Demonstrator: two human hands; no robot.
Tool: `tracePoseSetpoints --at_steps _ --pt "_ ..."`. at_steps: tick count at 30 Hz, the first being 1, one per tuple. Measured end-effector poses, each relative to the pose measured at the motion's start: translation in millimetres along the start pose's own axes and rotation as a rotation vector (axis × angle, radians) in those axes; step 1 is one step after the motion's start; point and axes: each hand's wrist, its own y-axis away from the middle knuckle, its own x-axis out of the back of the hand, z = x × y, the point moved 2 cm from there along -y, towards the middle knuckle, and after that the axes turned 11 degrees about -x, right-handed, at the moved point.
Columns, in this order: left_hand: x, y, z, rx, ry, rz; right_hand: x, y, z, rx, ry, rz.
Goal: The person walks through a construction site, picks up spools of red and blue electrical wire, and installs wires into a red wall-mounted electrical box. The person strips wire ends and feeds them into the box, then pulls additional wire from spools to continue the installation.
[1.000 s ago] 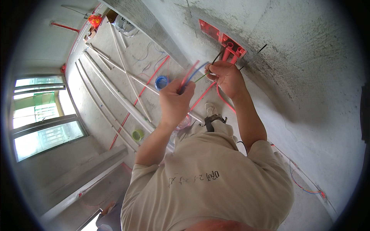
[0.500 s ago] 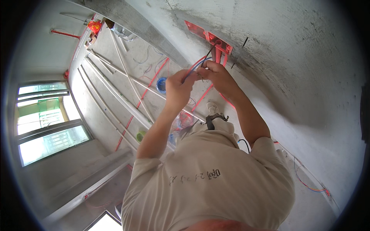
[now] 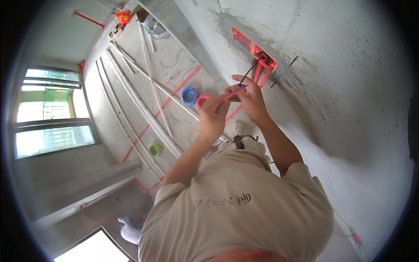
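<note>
A couple of wires point(image 3: 239, 90), red and blue, are pinched in the left hand point(image 3: 213, 117), near the red wall box point(image 3: 245, 41). Right hand point(image 3: 253, 104) is right beside them at the black cable point(image 3: 250, 72)'s lower end, but honestly can't tell if it's gripping. Cable's top meets a red pipe point(image 3: 258, 70).

A bright window point(image 3: 54, 105) stands at left, a patchy grey wall point(image 3: 345, 87) rises at right; the floor point(image 3: 184, 126) between is pale, probably concrete.
</note>
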Motion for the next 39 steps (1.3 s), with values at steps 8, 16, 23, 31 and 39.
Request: tracePoseSetpoints --at_steps 8,16,23,31,39 --pt "29 9 -7 0.463 0.417 0.079 0 2 8 0.015 0.025 0.013" --pt "20 6 0 0.318 0.118 -0.157 6 13 -18 0.036 0.228 -0.026" --pt "9 -5 5 0.061 0.079 -0.075 21 9 -16 -0.080 0.069 -0.170" --pt "8 -17 13 0.502 0.420 -0.109 17 5 -12 -0.118 -0.137 -0.106" --pt "-8 -9 22 0.301 0.146 0.001 13 6 -8 -0.105 -0.086 0.000"
